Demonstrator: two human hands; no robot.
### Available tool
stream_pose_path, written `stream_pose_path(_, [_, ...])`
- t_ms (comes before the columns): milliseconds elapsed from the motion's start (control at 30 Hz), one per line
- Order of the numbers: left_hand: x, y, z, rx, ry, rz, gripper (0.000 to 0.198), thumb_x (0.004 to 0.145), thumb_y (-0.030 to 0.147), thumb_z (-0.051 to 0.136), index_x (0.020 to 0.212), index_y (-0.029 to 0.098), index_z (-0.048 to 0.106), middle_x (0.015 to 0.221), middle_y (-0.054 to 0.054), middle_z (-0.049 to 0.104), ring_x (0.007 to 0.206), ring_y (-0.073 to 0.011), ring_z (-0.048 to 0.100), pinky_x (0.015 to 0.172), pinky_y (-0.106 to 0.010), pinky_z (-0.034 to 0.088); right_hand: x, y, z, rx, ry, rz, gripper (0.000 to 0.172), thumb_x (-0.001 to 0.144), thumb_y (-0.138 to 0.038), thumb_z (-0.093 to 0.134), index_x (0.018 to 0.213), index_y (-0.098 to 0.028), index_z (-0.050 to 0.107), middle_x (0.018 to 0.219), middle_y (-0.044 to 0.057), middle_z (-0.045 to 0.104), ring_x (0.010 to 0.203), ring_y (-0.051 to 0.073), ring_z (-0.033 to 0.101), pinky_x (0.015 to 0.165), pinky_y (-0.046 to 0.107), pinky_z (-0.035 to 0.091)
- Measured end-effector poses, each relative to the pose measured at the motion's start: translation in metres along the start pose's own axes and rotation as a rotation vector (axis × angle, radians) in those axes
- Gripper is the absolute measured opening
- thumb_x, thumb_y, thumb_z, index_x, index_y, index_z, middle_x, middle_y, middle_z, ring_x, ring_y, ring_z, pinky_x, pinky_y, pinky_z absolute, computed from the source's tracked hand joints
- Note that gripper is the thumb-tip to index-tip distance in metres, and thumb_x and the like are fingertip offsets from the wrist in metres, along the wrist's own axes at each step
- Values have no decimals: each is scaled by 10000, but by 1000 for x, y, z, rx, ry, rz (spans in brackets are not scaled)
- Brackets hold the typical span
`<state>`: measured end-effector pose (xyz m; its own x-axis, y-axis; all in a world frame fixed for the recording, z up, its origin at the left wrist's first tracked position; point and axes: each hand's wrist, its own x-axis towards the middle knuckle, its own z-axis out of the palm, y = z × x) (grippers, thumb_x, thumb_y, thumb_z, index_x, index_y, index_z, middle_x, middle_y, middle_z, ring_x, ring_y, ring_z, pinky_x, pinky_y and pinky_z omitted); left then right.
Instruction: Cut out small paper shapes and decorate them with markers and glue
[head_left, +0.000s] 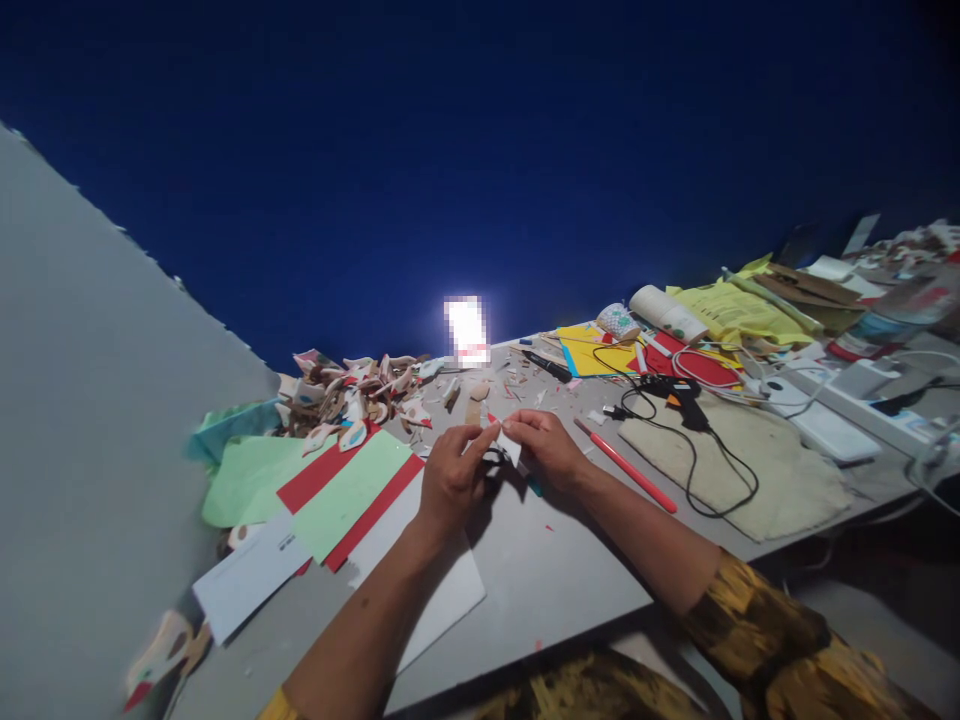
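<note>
while left hand and right hand pinch white piece — clear container at right, contents blurred

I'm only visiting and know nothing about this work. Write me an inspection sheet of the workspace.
Surface: grey table, strewn with small scraps.
Job's things: small white piece; material unclear.
Clutter: pile of cutouts at left, pale green sheet, red-handled tool.
Grip: right hand holds the white piece; left hand has fingertips at it, pinch unclear.
Cables: black cord loops beside a glue gun; white cables near the power strip.
Surroundings: dark blue backdrop.
</note>
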<state>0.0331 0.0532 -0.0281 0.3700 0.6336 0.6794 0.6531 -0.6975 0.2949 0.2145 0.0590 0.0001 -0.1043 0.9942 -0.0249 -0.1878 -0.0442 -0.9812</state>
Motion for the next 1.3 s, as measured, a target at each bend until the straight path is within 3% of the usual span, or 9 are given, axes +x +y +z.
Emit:
stream_pose_path(133, [1, 7, 0, -185, -17, -88, 510, 860, 123, 578, 1336, 275, 679, 1134, -113, 725, 1036, -260, 664, 892, -420, 553, 0, 0, 0, 6, 4, 24, 232, 728, -395, 675, 667, -188, 593, 543, -57, 462, 496, 101, 376, 470, 236, 312])
stream_pose_path(333, [11, 22, -8, -673, -37, -535, 366, 876, 199, 610, 1195, 265, 777, 952, -51, 777, 813, -194, 713, 815, -351, 584, -1, -1, -1, -91, 67, -65, 217, 738, -376, 640, 640, -186, 600, 555, -44, 468, 546, 116, 400, 522, 247, 332])
stream_pose_path(500, [19, 26, -10, -903, 135, -874, 292, 779, 340, 777, 1035, 201, 801, 833, -46, 760, 627, -154, 672, 652, -305, 574, -2, -2, -1, -165, 53, -69, 217, 757, -370, 637, 642, -192, 591, 568, -33, 482, 528, 113, 410, 498, 247, 341])
stream_pose_path(600, [22, 27, -9, -1011, 172, -995, 298, 724, 395, 828, 912, 169, 780, 737, -27, 723, 576, -126, 637, 593, -263, 536, -4, -2, 0, -171, 25, -40, 219, 782, -382, 641, 677, -194, 601, 556, -40, 475, 491, 104, 391, 467, 243, 336])
stream_pose_path(867, [21, 30, -9, -1015, 94, -967, 297, 773, 447, 776, 746, 159, 708, 621, -1, 656, 540, -101, 586, 549, -212, 456, -9, -3, 2, -241, -33, -86, 163, 787, -300, 600, 662, -196, 585, 534, -34, 504, 497, 105, 424, 465, 231, 320])
stream_pose_path(1033, [17, 30, -5, -955, 113, -968, 209, 765, 372, 755, 770, 171, 697, 588, 34, 604, 516, -91, 542, 531, -202, 430, -12, -2, 6, -317, -37, -92, 121, 776, -284, 600, 700, -189, 600, 574, -16, 576, 538, 127, 526, 496, 236, 389])
stream_pose_path(1300, [19, 31, -5, -869, 135, -950, 184, 712, 293, 735, 639, 180, 609, 516, 55, 528, 484, -89, 456, 491, -204, 372, -16, 4, 13, -173, -136, 49, 206, 759, -365, 702, 757, -178, 615, 591, 5, 659, 498, 130, 597, 481, 230, 465])
